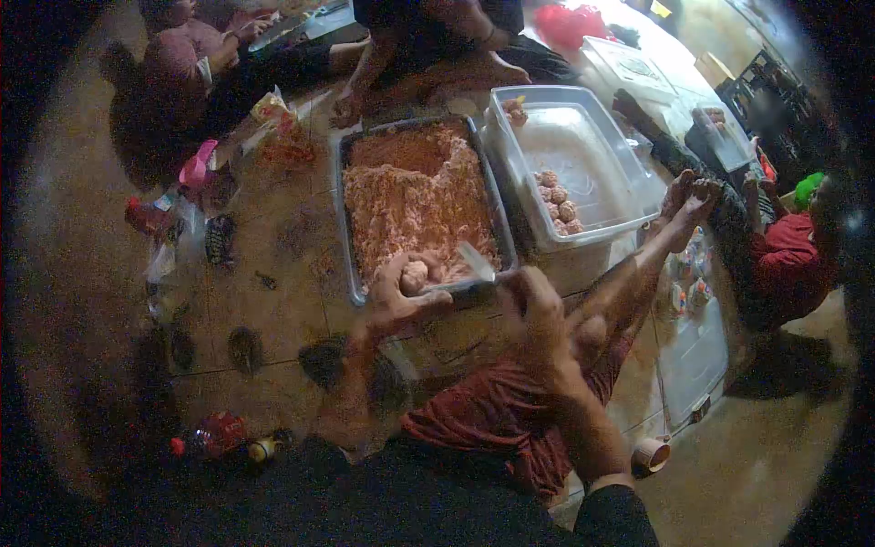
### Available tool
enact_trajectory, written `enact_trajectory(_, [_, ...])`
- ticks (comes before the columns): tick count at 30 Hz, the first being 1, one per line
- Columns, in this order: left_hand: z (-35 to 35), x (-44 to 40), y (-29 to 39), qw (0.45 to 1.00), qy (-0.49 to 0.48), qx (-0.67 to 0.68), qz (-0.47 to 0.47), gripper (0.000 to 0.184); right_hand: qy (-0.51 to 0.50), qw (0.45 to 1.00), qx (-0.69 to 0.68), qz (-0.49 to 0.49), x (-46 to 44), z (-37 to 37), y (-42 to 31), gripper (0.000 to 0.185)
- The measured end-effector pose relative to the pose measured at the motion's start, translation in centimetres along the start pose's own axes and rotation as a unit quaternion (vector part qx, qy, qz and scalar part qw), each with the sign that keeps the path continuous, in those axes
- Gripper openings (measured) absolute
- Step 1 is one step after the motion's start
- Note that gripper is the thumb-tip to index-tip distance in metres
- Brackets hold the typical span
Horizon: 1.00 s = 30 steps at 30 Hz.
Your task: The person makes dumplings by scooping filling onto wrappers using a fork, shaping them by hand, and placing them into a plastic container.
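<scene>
A dark-rimmed tub (344,219) holds a pinkish-brown minced mixture (410,205), with a finer brown layer at its far end. Over the tub's near edge, my left hand (401,296) curls its fingers around a round ball of the mixture (414,276). To the right of it, my right hand (533,305) is closed on the handle of a pale, flat-bladed utensil (477,263), whose blade points up and left over the tub's near right corner. Beside the tub, a clear plastic container (597,241) has several similar balls (559,202) along its left side.
Other people sit at the back and at the right, one in a red shirt (788,251). Bare feet (684,205) lie near the clear container. Bags and a pink item (198,166) are at left, a red-capped bottle (219,435) at lower left, and a cup (651,455) at lower right.
</scene>
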<state>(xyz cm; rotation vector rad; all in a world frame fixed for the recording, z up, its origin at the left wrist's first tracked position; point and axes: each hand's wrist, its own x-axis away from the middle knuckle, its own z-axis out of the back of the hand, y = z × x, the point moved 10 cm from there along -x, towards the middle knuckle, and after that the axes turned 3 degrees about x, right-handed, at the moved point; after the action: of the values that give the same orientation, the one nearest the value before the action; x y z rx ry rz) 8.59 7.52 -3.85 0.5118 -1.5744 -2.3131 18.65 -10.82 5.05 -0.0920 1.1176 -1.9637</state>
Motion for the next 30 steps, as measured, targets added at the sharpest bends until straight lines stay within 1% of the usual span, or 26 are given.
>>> enact_trajectory(1, [-0.2,0.0,-1.2,0.999,-0.020,0.027,0.022,0.049,0.009,1.000,0.017,0.014,-1.3,0.5,0.0,0.017])
enact_trajectory(2, [-1.6,0.5,-1.6,0.989,-0.100,0.036,0.105,0.063,-0.028,0.998,0.051,0.017,-2.3,-0.6,0.6,0.025])
enact_trajectory(3, [-2.1,0.7,-1.6,0.989,-0.102,0.034,0.105,0.063,-0.026,0.998,0.050,0.015,-3.3,-0.9,0.8,0.025])
enact_trajectory(5, [-3.4,0.8,0.2,0.976,-0.086,0.191,0.053,0.075,-0.105,0.991,0.051,0.071,-4.7,-3.2,-0.4,0.033])
enact_trajectory(6, [-4.4,0.7,1.2,0.936,-0.080,0.341,0.040,0.081,-0.116,0.987,0.065,0.085,-4.8,-3.6,-0.3,0.041])
enact_trajectory(7, [-4.4,0.6,2.7,0.936,-0.074,0.342,0.041,0.081,-0.121,0.987,0.064,0.088,-4.8,-3.5,-0.7,0.041])
enact_trajectory(8, [-3.9,0.4,4.1,0.932,-0.054,0.357,0.046,0.082,-0.143,0.987,0.043,0.054,-4.5,-3.6,-0.6,0.045])
enact_trajectory(10, [-4.0,-0.2,3.1,0.925,-0.041,0.373,0.054,0.083,-0.163,0.986,0.023,0.012,-4.0,-4.2,0.4,0.048])
enact_trajectory(11, [-5.3,-0.4,-0.6,0.914,-0.035,0.367,0.167,0.083,-0.135,0.990,0.010,0.032,-3.7,-4.3,0.7,0.047])
enact_trajectory(13, [-7.6,0.1,-3.8,0.891,-0.043,0.358,0.278,0.082,-0.099,0.994,0.007,0.043,-3.4,-3.1,1.0,0.046])
enact_trajectory(14, [-7.2,-1.2,-1.4,0.921,-0.028,0.362,0.140,0.076,-0.109,0.994,0.013,0.019,-3.8,-2.2,1.3,0.042])
enact_trajectory(15, [-7.3,-1.3,-0.1,0.928,-0.026,0.366,0.073,0.073,-0.120,0.993,0.019,-0.008,-4.0,-1.5,2.1,0.037])
enact_trajectory(16, [-7.2,-1.4,1.7,0.929,-0.022,0.370,0.006,0.070,-0.108,0.993,0.039,0.016,-4.7,-0.5,3.4,0.038])
enact_trajectory(17, [-6.3,-1.2,3.9,0.955,-0.018,0.297,-0.008,0.060,-0.097,0.993,0.058,0.040,-5.5,0.5,4.9,0.040])
enact_trajectory(18, [-5.1,-1.0,5.9,0.975,-0.013,0.222,-0.023,0.052,-0.046,0.988,0.144,0.037,-6.7,3.4,3.8,0.035])
enact_trajectory(19, [-4.2,-0.9,6.7,0.988,-0.007,0.146,-0.041,0.045,-0.053,0.993,0.109,-0.002,-7.9,5.5,4.6,0.029])
enact_trajectory(20, [-4.0,-0.5,4.6,0.998,-0.017,0.068,0.005,0.040,-0.056,0.995,0.075,-0.042,-9.0,7.7,5.3,0.022])
enact_trajectory(21, [-3.8,-0.2,4.0,0.997,-0.022,0.072,0.004,0.040,-0.059,0.973,0.223,0.007,-10.3,9.1,5.6,0.023])
enact_trajectory(22, [-3.7,0.2,3.9,0.999,-0.031,0.039,-0.021,0.038,-0.014,0.972,0.228,0.061,-11.7,10.4,7.6,0.024])
enact_trajectory(23, [-3.7,0.6,4.1,0.998,-0.039,0.004,-0.046,0.036,-0.032,0.978,0.206,0.013,-12.3,11.5,9.3,0.021])
enact_trajectory(24, [-3.9,1.0,3.6,0.997,-0.063,0.033,0.002,0.035,-0.043,0.975,0.219,0.015,-13.0,11.9,11.8,0.016])
enact_trajectory(26, [-4.4,1.9,2.9,0.995,-0.099,0.005,0.023,0.034,-0.052,0.971,0.232,0.018,-14.0,12.0,17.4,0.014])
enact_trajectory(27, [-4.8,2.5,2.1,0.990,-0.132,-0.024,0.046,0.033,-0.119,0.952,0.281,0.025,-14.2,10.7,20.1,0.015])
enact_trajectory(28, [-5.3,3.4,0.3,0.983,-0.149,0.033,0.102,0.033,-0.186,0.925,0.329,0.033,-14.1,9.6,21.6,0.016])
enact_trajectory(29, [-5.0,3.7,-0.2,0.983,-0.147,0.033,0.100,0.033,-0.185,0.925,0.330,0.034,-14.4,9.5,20.9,0.016])
enact_trajectory(30, [-4.8,3.8,-0.3,0.987,-0.147,0.000,0.071,0.033,-0.252,0.885,0.393,0.005,-14.1,8.1,21.6,0.018])
